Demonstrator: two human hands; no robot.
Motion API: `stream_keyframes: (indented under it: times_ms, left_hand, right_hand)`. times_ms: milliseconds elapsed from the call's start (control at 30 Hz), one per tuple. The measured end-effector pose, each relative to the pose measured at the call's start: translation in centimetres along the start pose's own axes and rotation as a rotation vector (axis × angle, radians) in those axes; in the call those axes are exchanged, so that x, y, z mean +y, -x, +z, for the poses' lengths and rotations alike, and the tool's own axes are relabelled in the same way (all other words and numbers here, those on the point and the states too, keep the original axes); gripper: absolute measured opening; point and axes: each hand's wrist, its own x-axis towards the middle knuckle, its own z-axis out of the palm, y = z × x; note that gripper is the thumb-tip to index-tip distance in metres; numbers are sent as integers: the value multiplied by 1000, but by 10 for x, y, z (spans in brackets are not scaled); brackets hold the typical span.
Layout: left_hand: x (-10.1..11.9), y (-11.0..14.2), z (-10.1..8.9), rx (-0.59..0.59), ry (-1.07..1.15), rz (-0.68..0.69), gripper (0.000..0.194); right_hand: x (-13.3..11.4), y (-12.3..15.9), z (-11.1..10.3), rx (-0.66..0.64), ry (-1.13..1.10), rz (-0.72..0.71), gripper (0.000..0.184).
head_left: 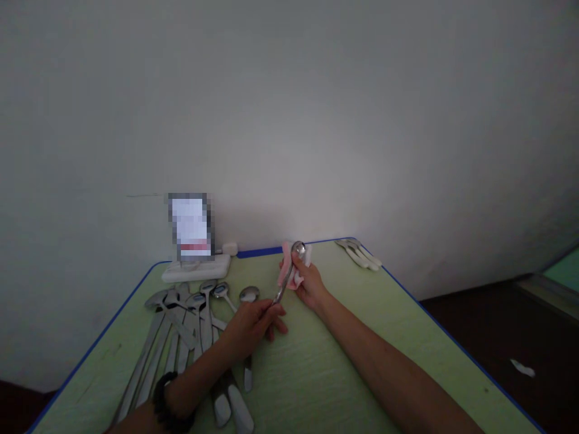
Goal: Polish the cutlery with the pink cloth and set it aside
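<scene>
My left hand (254,325) is closed round the handle of a metal spoon (289,271) and holds it up above the green table (407,355). The spoon's bowl points away from me. My right hand (308,282) is closed on a pink and white cloth (293,269) that is wrapped against the spoon's neck and bowl. Both hands meet near the middle of the table, towards its far edge.
Several spoons and other cutlery (190,325) lie in a spread on the left of the table. A few white-handled utensils (359,253) lie at the far right corner. A white stand with a blurred card (192,241) sits by the wall.
</scene>
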Motion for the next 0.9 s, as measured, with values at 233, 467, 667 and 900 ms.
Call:
stream_keyframes:
  times_ms: [233, 467, 667, 900]
  left_hand:
    - [0, -1, 2, 66, 57, -41, 38]
    - [-1, -2, 3, 144, 106, -112, 41]
    - [-1, -1, 3, 165, -27, -57, 41]
    - [1, 3, 1, 110, -149, 32, 39]
  right_hand:
    - [-1, 11, 6, -197, 83, 77, 26]
    - [-4, 19, 7, -381, 179, 186, 29]
    - [1, 17, 5, -365, 178, 234, 27]
    - [2, -8, -6, 11, -102, -17, 20]
